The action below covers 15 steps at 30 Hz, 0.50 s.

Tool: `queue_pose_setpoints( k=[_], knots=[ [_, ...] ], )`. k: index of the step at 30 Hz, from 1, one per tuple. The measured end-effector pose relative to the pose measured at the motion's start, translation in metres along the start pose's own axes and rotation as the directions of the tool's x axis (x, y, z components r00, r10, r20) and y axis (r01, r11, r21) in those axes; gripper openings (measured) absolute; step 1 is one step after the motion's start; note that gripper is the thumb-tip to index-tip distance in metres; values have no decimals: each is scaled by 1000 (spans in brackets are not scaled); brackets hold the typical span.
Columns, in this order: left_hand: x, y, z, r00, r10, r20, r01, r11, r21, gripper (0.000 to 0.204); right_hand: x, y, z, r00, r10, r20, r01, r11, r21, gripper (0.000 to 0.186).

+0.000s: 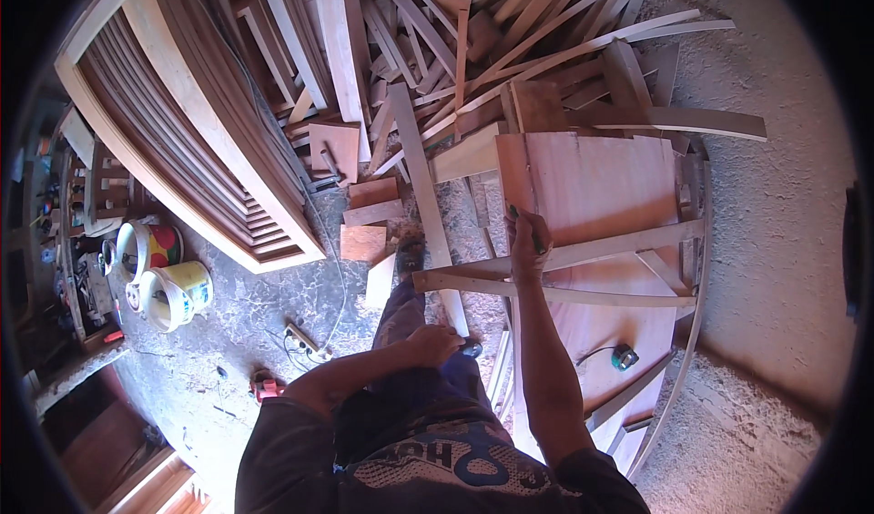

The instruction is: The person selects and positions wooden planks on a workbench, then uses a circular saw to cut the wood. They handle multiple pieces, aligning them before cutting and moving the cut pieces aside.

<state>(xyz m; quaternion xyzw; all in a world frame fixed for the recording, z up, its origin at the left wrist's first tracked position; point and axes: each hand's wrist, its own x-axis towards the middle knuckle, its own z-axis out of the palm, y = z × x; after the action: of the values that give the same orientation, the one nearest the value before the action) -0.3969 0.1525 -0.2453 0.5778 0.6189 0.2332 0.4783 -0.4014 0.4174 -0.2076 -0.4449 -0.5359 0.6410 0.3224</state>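
Observation:
My right hand is closed on a small dark green tool, over the left edge of a workbench topped with a pale wooden panel. The tool is mostly hidden by my fingers, so its kind is unclear. Beside that hand, two long wooden strips lie across the bench, spreading apart toward the right, with a short slanted piece between them. Their left ends stick out past the bench, above my leg. In front of my thigh, my left hand has its fingers curled; anything inside is hidden.
A green round tool, perhaps a tape measure, lies on the panel. Scrap wood is heaped beyond. Louvred frames lean at the far left, near white buckets. A power strip and a red tool lie on the floor.

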Motion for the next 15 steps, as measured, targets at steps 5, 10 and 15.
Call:
queue_pose_setpoints(
  k=[5,10,15],
  knots=[
    [6,2,-4,999,31,37,-32,999,33,23,1,1,-2,1000,14,-17,-15,1000,-20,21],
    [10,0,-14,997,63,46,-66,997,47,28,0,-1,-1,998,58,6,-58,998,-1,18],
    [17,2,-17,992,107,62,-110,993,43,28,1,-2,-3,999,37,-10,-37,999,-1,19]
  ],
)
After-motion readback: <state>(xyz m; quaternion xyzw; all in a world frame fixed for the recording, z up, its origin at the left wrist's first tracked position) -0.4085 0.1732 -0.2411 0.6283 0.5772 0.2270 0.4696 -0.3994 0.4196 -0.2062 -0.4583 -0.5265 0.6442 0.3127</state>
